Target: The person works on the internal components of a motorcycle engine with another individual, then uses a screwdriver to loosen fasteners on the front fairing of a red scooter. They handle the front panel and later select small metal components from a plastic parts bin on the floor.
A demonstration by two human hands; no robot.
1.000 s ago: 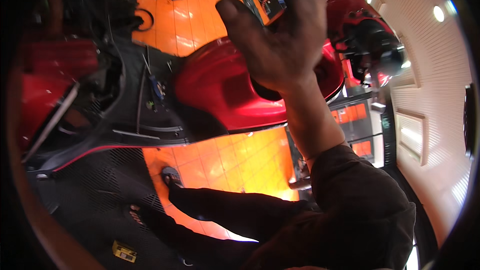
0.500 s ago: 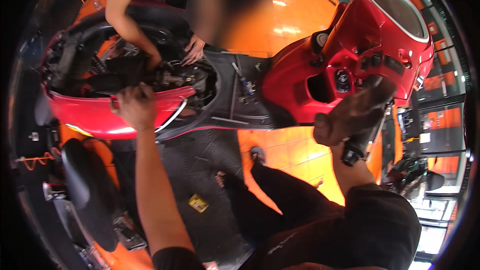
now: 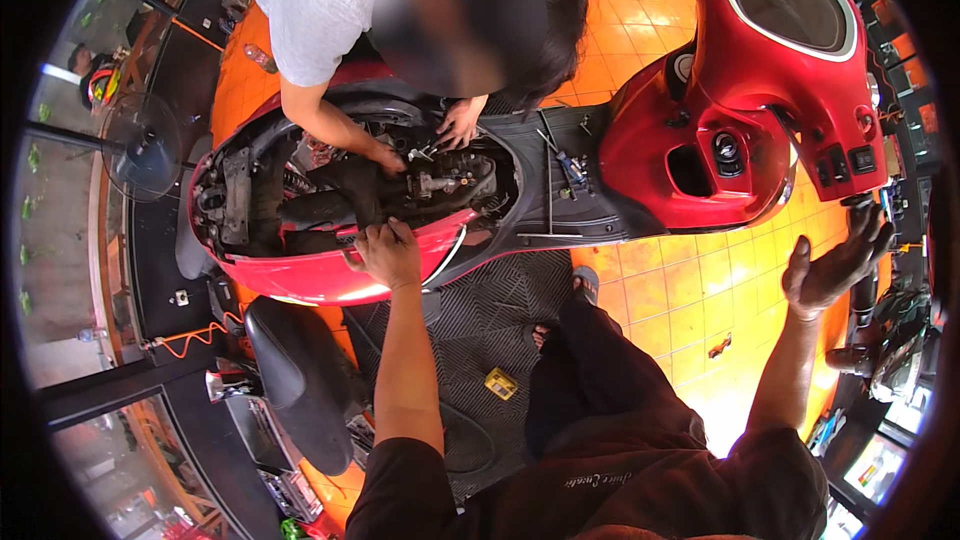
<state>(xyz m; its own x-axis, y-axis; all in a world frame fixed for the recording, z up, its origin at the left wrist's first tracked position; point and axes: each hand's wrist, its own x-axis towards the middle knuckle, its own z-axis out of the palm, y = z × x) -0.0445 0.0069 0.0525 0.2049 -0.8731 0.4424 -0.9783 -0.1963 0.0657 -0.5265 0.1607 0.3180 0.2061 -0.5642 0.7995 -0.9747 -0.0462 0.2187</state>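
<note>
A red scooter [image 3: 660, 170] stands crosswise with its seat compartment [image 3: 330, 190] open, showing frame and engine parts. My left hand [image 3: 385, 252] has its fingers curled over the top edge of the red side panel [image 3: 305, 278]. My right hand [image 3: 835, 260] is raised, open, just below the black end of the turned red handlebar cover [image 3: 820, 100], fingers apart. A co-worker in a grey T-shirt [image 3: 310, 0] bends over the compartment, with a left hand [image 3: 460, 125] and a right hand [image 3: 385, 155] among the engine parts [image 3: 450, 180].
Loose tools [image 3: 570, 165] lie on the floorboard. A detached black seat [image 3: 290, 370] stands at lower left, near a fan [image 3: 140, 145] and an orange coiled hose [image 3: 195, 340]. A yellow box [image 3: 500, 383] lies on the black mat [image 3: 480, 310]. Another vehicle [image 3: 890, 360] is at right.
Half a second ago my right hand was at a black handlebar grip; it now sits apart, open. The handlebar cover has swung. My left hand remains on the panel. The co-worker appears farther right.
</note>
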